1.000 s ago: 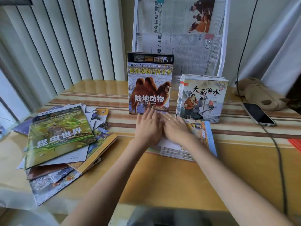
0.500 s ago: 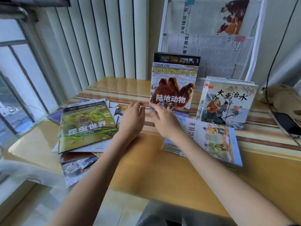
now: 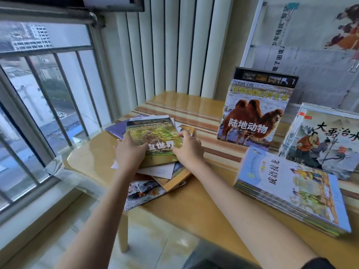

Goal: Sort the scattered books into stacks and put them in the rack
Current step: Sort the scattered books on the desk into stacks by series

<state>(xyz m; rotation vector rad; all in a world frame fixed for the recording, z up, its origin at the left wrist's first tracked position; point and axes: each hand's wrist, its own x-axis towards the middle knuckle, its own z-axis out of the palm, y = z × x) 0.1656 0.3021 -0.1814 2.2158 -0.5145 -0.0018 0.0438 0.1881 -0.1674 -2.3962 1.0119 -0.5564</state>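
With 2 stacks standing by the rack (image 3: 252,32) and 1 lying flat, both hands, left (image 3: 129,152) and right (image 3: 187,149), are gripping the green book (image 3: 155,133) atop the unsorted pile (image 3: 165,177).

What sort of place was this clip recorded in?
Probably a room in a high-rise flat, beside a window: a barred window looks down on city streets, vertical blinds hang behind a small wooden table, and children's books such as the camel book suggest a home.
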